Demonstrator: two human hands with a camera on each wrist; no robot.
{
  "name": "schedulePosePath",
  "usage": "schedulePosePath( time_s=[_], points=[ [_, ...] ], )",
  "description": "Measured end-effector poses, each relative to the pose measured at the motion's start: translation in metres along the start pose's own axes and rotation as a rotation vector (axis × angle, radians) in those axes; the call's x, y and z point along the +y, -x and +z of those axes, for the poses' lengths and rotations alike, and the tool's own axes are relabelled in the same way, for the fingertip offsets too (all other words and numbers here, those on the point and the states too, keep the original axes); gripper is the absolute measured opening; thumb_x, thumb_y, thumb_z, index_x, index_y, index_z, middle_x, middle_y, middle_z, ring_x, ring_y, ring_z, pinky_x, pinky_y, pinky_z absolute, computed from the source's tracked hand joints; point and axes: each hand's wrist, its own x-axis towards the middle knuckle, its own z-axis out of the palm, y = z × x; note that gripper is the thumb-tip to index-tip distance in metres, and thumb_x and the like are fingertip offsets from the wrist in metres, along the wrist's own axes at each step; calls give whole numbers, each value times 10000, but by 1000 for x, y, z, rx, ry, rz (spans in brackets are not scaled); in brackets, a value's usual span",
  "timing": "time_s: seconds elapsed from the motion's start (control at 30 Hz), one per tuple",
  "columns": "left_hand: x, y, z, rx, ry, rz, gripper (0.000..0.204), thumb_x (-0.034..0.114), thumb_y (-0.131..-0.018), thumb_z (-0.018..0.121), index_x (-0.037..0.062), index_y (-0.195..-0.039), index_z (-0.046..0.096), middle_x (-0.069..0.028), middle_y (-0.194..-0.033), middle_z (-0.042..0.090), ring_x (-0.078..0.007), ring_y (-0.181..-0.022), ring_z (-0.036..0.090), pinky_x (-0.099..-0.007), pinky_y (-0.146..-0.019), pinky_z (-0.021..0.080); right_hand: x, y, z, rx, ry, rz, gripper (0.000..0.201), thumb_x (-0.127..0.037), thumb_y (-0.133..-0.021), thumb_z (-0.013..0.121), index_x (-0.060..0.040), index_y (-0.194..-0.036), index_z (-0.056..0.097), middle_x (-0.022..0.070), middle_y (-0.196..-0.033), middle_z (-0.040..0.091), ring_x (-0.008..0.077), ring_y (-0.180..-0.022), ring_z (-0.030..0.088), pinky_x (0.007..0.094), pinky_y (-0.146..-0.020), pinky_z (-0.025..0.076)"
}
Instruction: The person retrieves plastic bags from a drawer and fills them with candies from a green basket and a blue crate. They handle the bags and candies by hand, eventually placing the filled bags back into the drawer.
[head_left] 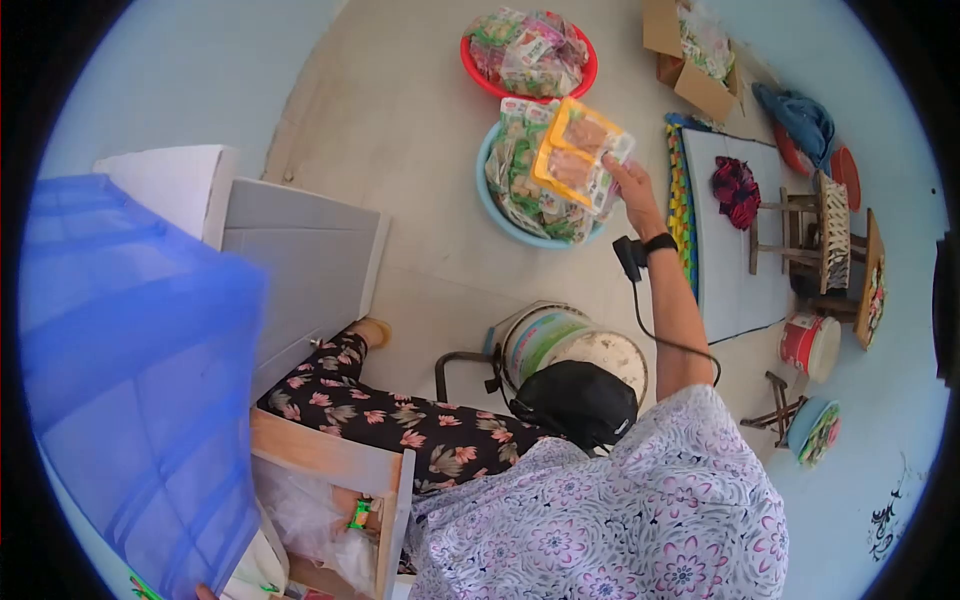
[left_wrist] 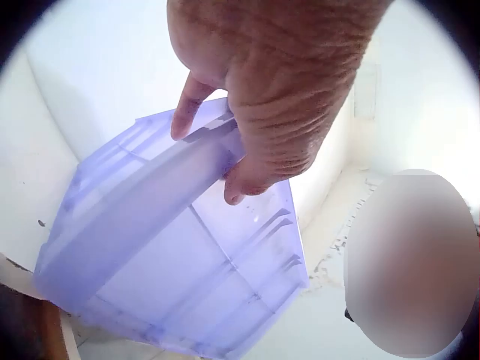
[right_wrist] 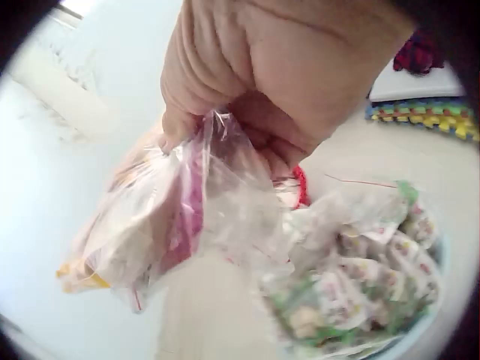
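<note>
My left hand (left_wrist: 270, 82) grips the edge of a translucent blue plastic lid (left_wrist: 187, 240) with ribs across it, thumb on one side and fingers on the other. In the head view the lid (head_left: 140, 370) stands tilted at the left, and only a fingertip of that hand shows at the bottom edge. Out in front, my right hand (head_left: 632, 188) pinches the top of clear food packets (head_left: 575, 150) with yellow borders. They hang over a light blue basin (head_left: 483, 195) heaped with green-and-white packets (head_left: 520, 175).
A red basin (head_left: 592, 82) of bagged packets sits beyond the blue one. An open cardboard box (head_left: 700, 95) is at the back right. Near my knees stand a round bucket (head_left: 530, 345) and a black bag (head_left: 575, 400). An open wooden drawer (head_left: 320, 440) lies at left.
</note>
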Motion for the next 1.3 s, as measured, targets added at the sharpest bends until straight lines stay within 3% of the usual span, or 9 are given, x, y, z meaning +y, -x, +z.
schedulePosePath(
  time_s=[0.1, 0.2, 0.43, 0.6, 0.73, 0.9, 1.03, 1.23, 1.3],
  points=[
    [5, -4, 6, 37, 57, -23, 377, 114, -814, 903, -46, -1081, 689, -127, -968, 646, -247, -841, 609, -380, -743, 527, 111, -42, -31, 166, 708, 173, 340, -351, -942, 750, -12, -957, 743, 80, -839, 743, 174, -760, 694, 348, -682, 512],
    [10, -11, -1, -7, -3, -38, 369, 135, -825, 897, -44, -1074, 692, -146, -1004, 640, -248, -864, 617, -375, -736, 534, 128, -27, -17, 402, 718, -64, 426, -382, -911, 725, 39, -864, 675, 246, -829, 692, 423, -802, 679, 486, -735, 505],
    [-9, -13, -6, 29, -53, -7, 431, 185, -785, 931, -45, -1073, 706, -130, -915, 701, -242, -798, 650, -369, -696, 552, 66, -56, -13, 414, 887, -193, 402, -385, -956, 654, 9, -877, 677, 261, -787, 656, 438, -761, 649, 502, -695, 479],
    [3, -15, -3, 42, -109, 26, 426, 217, -779, 938, -42, -1038, 723, -129, -894, 707, -236, -780, 651, -359, -685, 550, 106, -70, -6, 410, 944, 133, 570, -453, -899, 726, 67, -1112, 632, 326, -1129, 688, 484, -1103, 658, 512, -919, 535],
    [3, -17, -1, 26, -84, 47, 432, 231, -765, 947, -46, -1020, 734, -139, -879, 706, -241, -780, 649, -360, -688, 545, 92, -62, -11, 430, 920, 158, 569, -440, -893, 747, 70, -1113, 626, 323, -1095, 696, 470, -1072, 678, 515, -904, 534],
    [4, -16, 0, 47, -134, 33, 468, 299, -746, 950, -60, -969, 749, -160, -877, 705, -262, -782, 647, -382, -685, 544, 77, -35, -10, 418, 793, -20, 619, -389, -867, 791, 81, -1212, 582, 308, -1071, 706, 468, -1039, 690, 500, -908, 542],
    [5, -14, -1, 38, -206, 26, 515, 368, -739, 937, -65, -956, 760, -176, -873, 709, -281, -801, 649, -401, -687, 543, 79, -22, -4, 505, 843, -169, 727, -342, -867, 794, 42, -1412, 506, 322, -1324, 613, 448, -1239, 605, 452, -1049, 485],
    [13, -17, 4, 46, -246, 38, 529, 382, -736, 935, -65, -962, 766, -175, -845, 711, -288, -799, 647, -414, -675, 535, 66, 20, 39, 248, 1521, -578, 701, -251, -882, 743, -143, -1519, 470, 166, -1615, 398, 378, -1475, 381, 582, -1136, 372],
    [10, -16, 3, 48, -242, 73, 526, 385, -739, 934, -66, -952, 766, -169, -821, 712, -289, -784, 647, -417, -672, 533, 73, 30, 53, 148, 1473, -510, 684, -246, -910, 710, -258, -1540, 446, 107, -1669, 310, 382, -1514, 318, 676, -1112, 351]
  ],
)
